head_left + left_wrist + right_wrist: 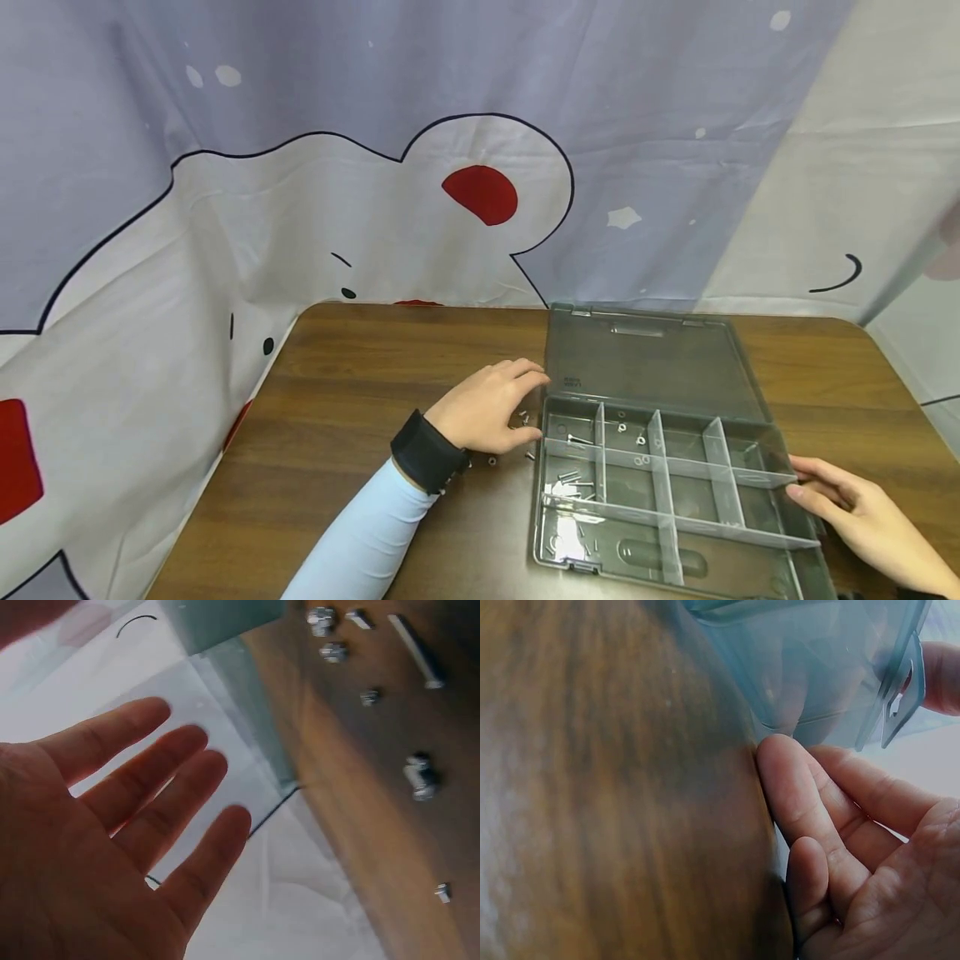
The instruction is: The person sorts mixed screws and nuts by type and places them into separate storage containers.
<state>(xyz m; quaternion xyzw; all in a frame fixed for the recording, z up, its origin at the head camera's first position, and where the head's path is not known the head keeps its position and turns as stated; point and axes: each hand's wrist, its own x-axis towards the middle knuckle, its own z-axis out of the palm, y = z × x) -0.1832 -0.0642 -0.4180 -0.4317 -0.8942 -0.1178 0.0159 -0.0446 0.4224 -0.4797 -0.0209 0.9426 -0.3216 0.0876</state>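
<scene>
A grey see-through organizer box (735,568) lies on the table, its lid (645,362) folded back. Screws (573,482) lie in its left compartments, and small nuts (622,427) in the neighbouring ones. My left hand (483,408) is by the box's left edge, fingers loosely bent and holding nothing. Around it are loose nuts (492,460) and screws (529,455); the left wrist view shows a long screw (416,651) and several small metal pieces. My right hand (858,508) grips the box's right side, the thumb near a latch (906,694) in the right wrist view.
The brown wooden table (360,358) extends to both sides of the box. A patterned curtain (337,208) hangs along its far and left edges. Clear dividers (663,492) split the box into several compartments.
</scene>
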